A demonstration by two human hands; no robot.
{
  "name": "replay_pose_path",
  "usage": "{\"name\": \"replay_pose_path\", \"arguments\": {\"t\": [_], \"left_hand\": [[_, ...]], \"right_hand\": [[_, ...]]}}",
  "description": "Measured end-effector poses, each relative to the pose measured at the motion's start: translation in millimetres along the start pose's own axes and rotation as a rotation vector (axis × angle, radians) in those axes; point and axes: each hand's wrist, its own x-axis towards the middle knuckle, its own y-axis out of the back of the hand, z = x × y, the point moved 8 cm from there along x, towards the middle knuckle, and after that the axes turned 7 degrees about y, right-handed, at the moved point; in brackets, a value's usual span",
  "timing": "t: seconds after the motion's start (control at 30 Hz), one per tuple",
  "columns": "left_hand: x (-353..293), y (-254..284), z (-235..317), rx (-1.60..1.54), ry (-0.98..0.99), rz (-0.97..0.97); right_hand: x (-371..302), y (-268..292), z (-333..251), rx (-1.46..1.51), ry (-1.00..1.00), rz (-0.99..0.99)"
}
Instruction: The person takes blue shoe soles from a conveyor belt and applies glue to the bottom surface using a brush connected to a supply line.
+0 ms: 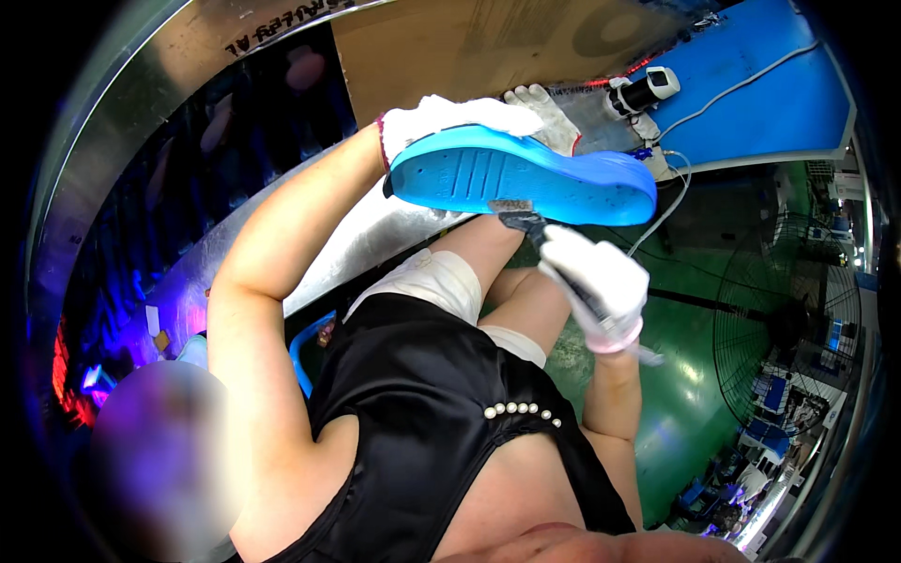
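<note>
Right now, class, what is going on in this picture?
A person in white work gloves is handling a blue shoe sole. The left hand holds the sole up by its heel end, tread side facing the camera. The right hand grips a small brush-like tool, whose tip touches the sole's lower edge. Behind lie a spare white glove, a blue table and a white cable. Below is a green floor.

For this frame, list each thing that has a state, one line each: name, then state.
blue shoe sole: held up off the bench, tread side facing the camera.
left hand: gloved, gripping the sole's heel end.
right hand: gloved, closed on the brush.
brush: tip touching the sole's lower edge.
handheld device: lying on the bench, cable attached.
spare glove: lying behind the sole.
</note>
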Motion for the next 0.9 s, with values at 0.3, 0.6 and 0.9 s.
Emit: {"name": "replay_pose_path", "arguments": {"t": [0.3,0.6,0.9], "left_hand": [[-5.8,6.9,18.6,0.064,0.248,0.048],[-35.6,-39.9,50.3,-1.192,0.325,0.191],[-116.2,78.3,209.0,-1.147,-0.212,0.113]], "right_hand": [[0.1,17.2,-5.2,0.064,0.024,0.052],[3.7,-8.6,-13.1,0.431,0.122,0.093],[-29.0,-11.2,6.8,0.78,-0.157,0.456]]}}
